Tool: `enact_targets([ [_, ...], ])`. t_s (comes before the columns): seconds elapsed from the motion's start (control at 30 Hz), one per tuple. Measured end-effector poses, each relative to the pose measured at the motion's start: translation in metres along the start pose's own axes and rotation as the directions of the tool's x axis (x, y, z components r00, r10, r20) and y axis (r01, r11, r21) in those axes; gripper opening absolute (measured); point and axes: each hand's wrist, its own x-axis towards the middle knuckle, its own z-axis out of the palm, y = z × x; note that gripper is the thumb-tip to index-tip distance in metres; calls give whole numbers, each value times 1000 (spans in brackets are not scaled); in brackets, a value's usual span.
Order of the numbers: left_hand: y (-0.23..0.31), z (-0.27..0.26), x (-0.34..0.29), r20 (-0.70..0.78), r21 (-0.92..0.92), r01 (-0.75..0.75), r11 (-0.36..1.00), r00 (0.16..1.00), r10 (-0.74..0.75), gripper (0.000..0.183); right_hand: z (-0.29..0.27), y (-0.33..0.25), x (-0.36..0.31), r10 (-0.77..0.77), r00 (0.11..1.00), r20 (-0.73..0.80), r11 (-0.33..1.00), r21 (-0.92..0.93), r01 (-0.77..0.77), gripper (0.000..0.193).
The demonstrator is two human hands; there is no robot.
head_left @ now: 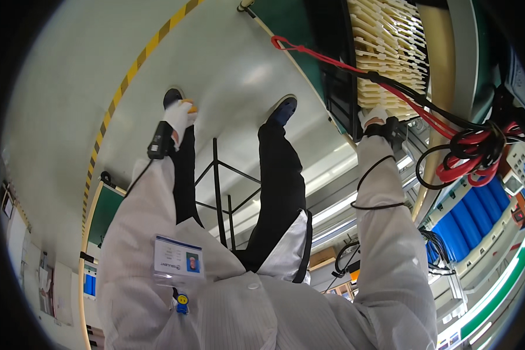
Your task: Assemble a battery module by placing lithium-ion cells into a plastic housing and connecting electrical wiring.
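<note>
My left hand, in a white glove, hangs over the floor with its fingers curled. A small orange-yellow patch shows at the fingers; whether it is a held thing or part of the glove I cannot make out. My right hand, gloved in white too, is at the near end of a black tray. Rows of thin cream-coloured plastic pieces fill the tray. The right fingers are mostly hidden against the tray and pieces. A black device is strapped to my left wrist and another to my right wrist.
Red and black cables cross above the tray and end in a coiled bundle at the right. The tray is on a green-topped bench. A black metal frame stands between my legs. Blue bins are at the right.
</note>
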Motion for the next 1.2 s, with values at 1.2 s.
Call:
enact_targets([
  [1.2, 20, 107, -148, 292, 101, -140, 985, 951, 105, 27, 11, 58, -40, 19, 978, -210, 698, 703, 137, 44],
])
